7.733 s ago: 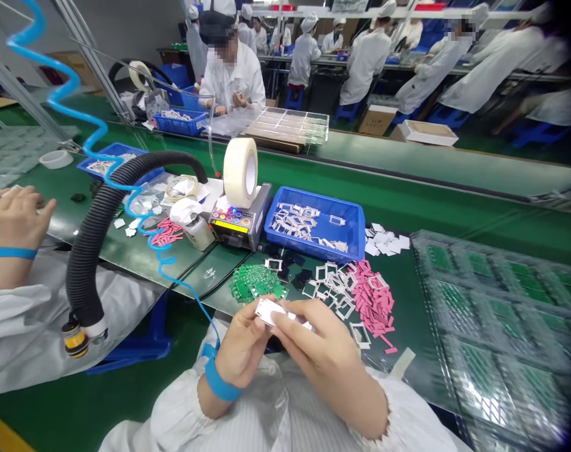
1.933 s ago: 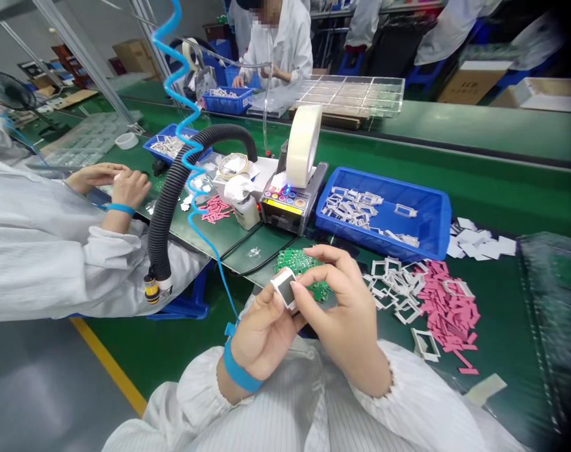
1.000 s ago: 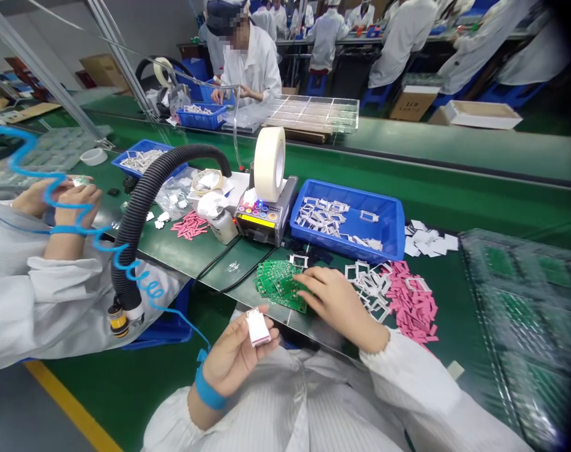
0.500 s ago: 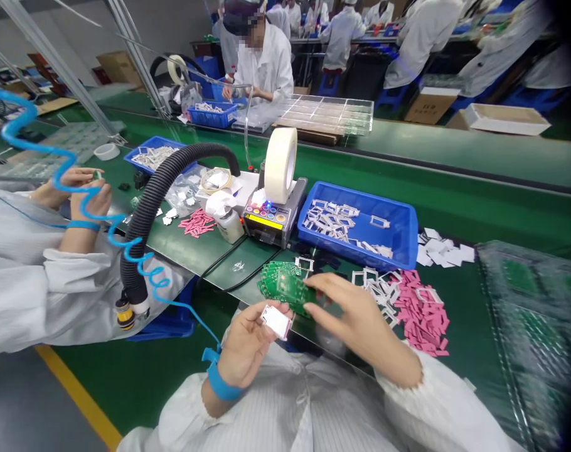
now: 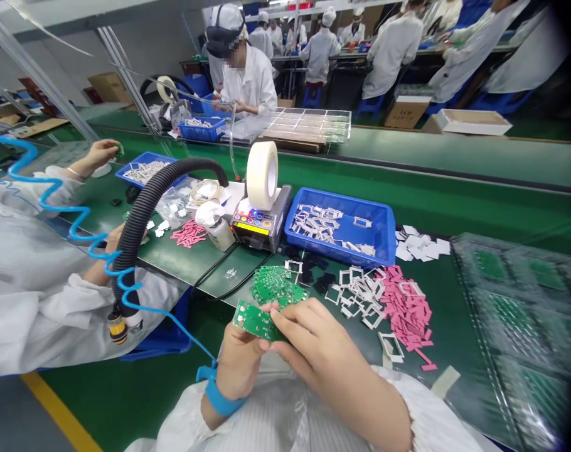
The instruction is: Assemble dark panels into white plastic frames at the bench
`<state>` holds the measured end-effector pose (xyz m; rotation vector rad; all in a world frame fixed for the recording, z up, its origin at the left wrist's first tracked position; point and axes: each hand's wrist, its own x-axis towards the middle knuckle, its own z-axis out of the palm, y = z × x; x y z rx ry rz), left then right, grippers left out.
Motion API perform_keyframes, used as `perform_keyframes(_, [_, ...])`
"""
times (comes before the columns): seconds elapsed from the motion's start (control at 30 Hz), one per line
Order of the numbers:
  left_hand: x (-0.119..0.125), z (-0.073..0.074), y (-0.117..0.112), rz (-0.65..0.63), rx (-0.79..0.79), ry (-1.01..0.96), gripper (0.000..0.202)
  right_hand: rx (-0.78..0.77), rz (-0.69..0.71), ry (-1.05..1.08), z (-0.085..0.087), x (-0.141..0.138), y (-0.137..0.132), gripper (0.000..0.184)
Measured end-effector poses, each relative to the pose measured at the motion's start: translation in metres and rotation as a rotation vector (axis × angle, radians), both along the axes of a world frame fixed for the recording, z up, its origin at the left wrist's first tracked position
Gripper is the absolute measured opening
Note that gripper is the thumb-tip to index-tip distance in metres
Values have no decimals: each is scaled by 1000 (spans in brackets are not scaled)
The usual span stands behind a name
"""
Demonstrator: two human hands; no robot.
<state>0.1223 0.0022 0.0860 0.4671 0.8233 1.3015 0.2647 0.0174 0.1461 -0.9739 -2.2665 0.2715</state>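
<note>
A green circuit board (image 5: 256, 320) is gripped in front of my body by both hands. My left hand (image 5: 241, 358) is closed around its left end from below, a blue wrist strap (image 5: 223, 397) at the wrist. My right hand (image 5: 316, 342) pinches the board's right end, covering part of it. The white piece that was in my left hand is out of sight; whether it is under the board I cannot tell. Just beyond my fingers lies a fanned pile of circuit boards (image 5: 270, 282). White frames (image 5: 361, 292) and pink strips (image 5: 405, 314) lie to the right.
A blue bin (image 5: 386, 250) of white frames stands behind the piles, beside a tape dispenser (image 5: 261, 235). White squares (image 5: 420, 245) and clear trays (image 5: 464, 295) of boards are at right. A black hose (image 5: 139, 232) arches at left, near a co-worker's sleeve (image 5: 26, 251).
My right hand has brought a circuit board from the pile to my left hand, and both now hold it. The white piece has gone from view. The co-worker's hands have moved apart.
</note>
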Motion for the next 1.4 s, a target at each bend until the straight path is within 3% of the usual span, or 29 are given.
perform_keyframes(0.33, [19, 16, 5, -156, -50, -105, 64, -57, -34, 102, -2, 17, 8, 17])
perform_keyframes(0.43, [26, 17, 8, -203, -40, -130, 68, 57, -86, 82, 2, 22, 11, 12])
perform_keyframes(0.57, [31, 14, 12, -232, -6, -125, 55, 197, -128, 40, 8, 30, 15, 13])
perform_keyframes(0.8, [36, 10, 23, -163, 65, -62, 35, 157, -156, -67, 17, 41, 10, 28])
perform_keyframes(1.07, [35, 19, 24, -108, 115, -10, 38, 91, -45, -37, 16, 41, 11, 26])
perform_keyframes(1.23, [33, 15, 24, -50, 129, 39, 39, -48, -3, -7, 22, 43, 9, 26])
perform_keyframes(1.4, [26, 8, 23, -68, 157, 115, 43, -36, -26, -68, 30, 44, 4, 27])
